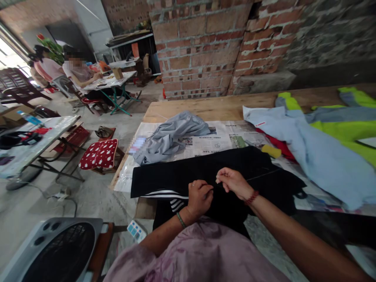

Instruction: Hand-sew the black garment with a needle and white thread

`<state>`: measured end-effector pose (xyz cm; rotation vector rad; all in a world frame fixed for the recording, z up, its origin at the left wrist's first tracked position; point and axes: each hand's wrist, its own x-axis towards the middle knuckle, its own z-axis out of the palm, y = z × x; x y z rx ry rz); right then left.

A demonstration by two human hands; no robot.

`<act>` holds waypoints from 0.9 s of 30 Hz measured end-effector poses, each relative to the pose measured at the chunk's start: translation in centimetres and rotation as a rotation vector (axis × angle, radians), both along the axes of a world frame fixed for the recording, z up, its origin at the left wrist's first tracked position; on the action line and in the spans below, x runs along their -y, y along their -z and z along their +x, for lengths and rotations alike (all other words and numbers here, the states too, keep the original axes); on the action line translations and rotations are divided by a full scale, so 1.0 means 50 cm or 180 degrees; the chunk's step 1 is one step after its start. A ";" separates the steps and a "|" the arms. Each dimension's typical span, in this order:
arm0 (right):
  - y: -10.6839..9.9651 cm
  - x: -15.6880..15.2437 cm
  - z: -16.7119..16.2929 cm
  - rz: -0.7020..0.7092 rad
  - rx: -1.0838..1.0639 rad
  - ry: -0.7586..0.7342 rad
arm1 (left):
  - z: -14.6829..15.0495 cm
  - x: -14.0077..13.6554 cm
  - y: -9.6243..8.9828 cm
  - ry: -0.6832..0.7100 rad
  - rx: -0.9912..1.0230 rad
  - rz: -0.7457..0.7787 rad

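A pair of black trousers [173, 173] with white side stripes lies along the front of the newspaper-covered table [217, 141]. Over the near edge of the trousers, my left hand [200, 197] is closed, fingertips pinched together; whatever it holds is too small or dark to make out. My right hand [233, 182] hovers just to the right above the black cloth, thumb and forefinger pressed together, with something tiny and pale perhaps at the tips. A small gap separates the two hands. Behind the trousers is a crumpled grey garment [170, 137].
At the right lie a light blue garment [305, 145] and neon yellow-grey clothing [340, 135]. A yellow object [271, 151] sits by the trousers. On the left are a cushioned stool [99, 154], a fan [58, 250] and a power strip [136, 231]. Another person [79, 74] sits at a far table.
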<state>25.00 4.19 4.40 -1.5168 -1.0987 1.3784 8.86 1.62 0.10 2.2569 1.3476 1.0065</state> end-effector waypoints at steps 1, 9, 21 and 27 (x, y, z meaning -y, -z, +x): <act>-0.001 0.003 0.001 0.0007 0.0011 0.0001 | 0.005 0.000 -0.002 -0.0030 -0.0016 0.0018; 0.006 0.013 0.003 0.0050 0.0085 0.0013 | 0.029 -0.004 -0.011 -0.0077 0.0027 -0.0092; 0.013 0.006 -0.011 0.0127 0.0021 0.0072 | 0.040 -0.017 -0.012 0.0012 0.0160 -0.0377; 0.005 -0.023 0.016 0.0111 -0.0413 0.0515 | 0.039 0.007 0.000 0.0450 -0.0099 -0.0143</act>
